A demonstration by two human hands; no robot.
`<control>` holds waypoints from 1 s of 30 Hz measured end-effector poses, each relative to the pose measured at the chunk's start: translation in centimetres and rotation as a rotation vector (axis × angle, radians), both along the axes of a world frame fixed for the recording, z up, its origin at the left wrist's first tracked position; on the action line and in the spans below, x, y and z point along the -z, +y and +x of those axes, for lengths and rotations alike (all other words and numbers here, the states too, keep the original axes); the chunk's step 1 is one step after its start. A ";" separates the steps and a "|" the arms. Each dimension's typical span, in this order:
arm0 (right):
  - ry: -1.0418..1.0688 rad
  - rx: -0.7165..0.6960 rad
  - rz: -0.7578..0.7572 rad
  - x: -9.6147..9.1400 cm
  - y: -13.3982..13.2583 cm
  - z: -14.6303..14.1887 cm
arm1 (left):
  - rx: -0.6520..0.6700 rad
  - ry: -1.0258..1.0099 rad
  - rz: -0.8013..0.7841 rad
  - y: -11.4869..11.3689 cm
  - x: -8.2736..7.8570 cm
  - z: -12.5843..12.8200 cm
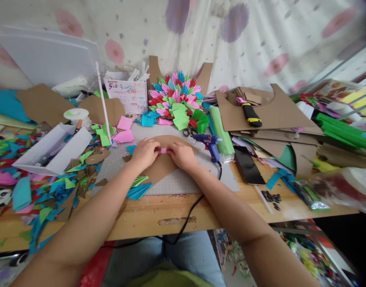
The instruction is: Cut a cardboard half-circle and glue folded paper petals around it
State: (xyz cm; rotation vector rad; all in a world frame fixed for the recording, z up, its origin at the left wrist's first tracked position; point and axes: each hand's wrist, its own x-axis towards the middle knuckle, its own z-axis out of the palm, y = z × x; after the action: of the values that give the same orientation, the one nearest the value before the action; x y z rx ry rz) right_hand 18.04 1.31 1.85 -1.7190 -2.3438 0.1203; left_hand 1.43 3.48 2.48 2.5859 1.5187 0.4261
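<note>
A small strip of pink paper is pinched at its two ends between my left hand and my right hand. Both hands are closed, with the fingertips close together. Beneath them a brown cardboard piece with a curved edge lies on the grey cutting mat. Pleated blue paper and pleated green paper sit at the cardboard's lower left edge, partly behind my left forearm. To the right of my right hand a blue glue gun lies on the mat.
Behind the mat stands a colourful pleated-paper cluster. Paper scraps and a white box crowd the left. At right lie a phone, a box cutter on stacked cardboard, and dark beads. The glue gun's cord crosses the table's front edge.
</note>
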 end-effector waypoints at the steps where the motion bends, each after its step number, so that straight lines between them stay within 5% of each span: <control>1: 0.005 0.000 0.000 -0.1 -0.1 0.0 | 0.005 0.005 0.005 0.0 0.0 0.0; 30: 0.016 0.000 -0.016 0.0 0.0 -0.1 | 0.015 -0.018 -0.022 0.5 0.3 0.0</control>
State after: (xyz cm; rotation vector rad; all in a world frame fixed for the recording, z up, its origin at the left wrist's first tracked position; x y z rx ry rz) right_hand 17.99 1.30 1.81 -1.7184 -2.3380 0.1523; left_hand 1.42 3.98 2.15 2.5680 1.4890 0.4278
